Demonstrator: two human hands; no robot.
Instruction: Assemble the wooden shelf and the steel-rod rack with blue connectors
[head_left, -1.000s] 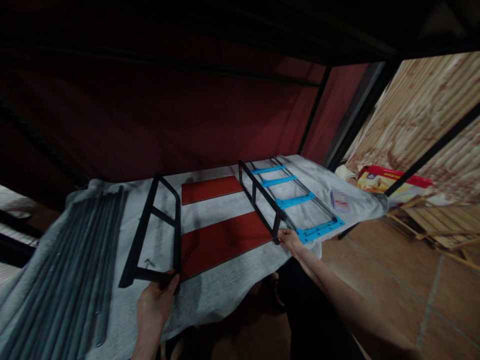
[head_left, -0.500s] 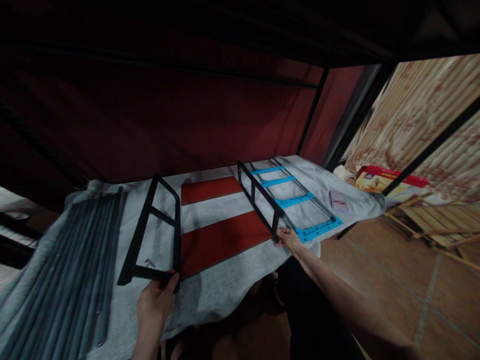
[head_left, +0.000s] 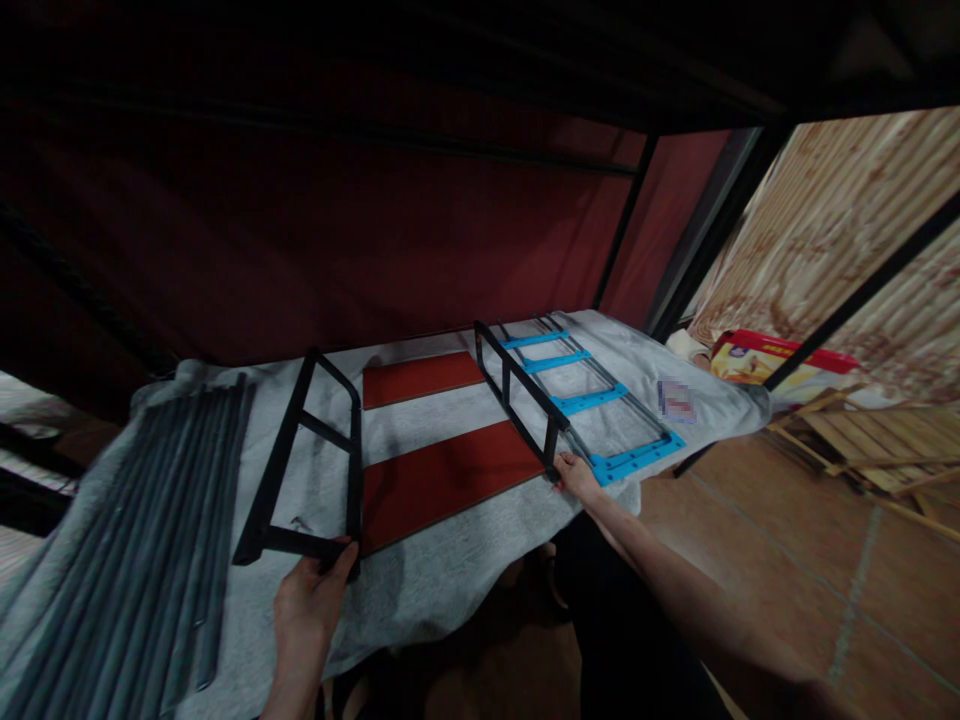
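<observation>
Two black metal frames stand upright on a grey cloth (head_left: 442, 580) over a table. My left hand (head_left: 307, 605) is closed round the near bottom corner of the left frame (head_left: 307, 470). My right hand (head_left: 576, 474) grips the near foot of the right frame (head_left: 517, 395). Between the frames lie two red boards, a larger near one (head_left: 442, 480) and a smaller far one (head_left: 420, 378). A rack of grey rods with blue cross pieces (head_left: 592, 400) lies flat just right of the right frame.
A bundle of grey metal rods (head_left: 142, 530) lies at the table's left end. A small printed card (head_left: 677, 400) sits at the right end. Beyond are a red-and-yellow box (head_left: 765, 360), wooden slats (head_left: 862, 440) on a tiled floor, and dark red fabric behind.
Almost nothing moved. Both frames and both hands have shifted slightly upward in view, the hands keeping the same holds.
</observation>
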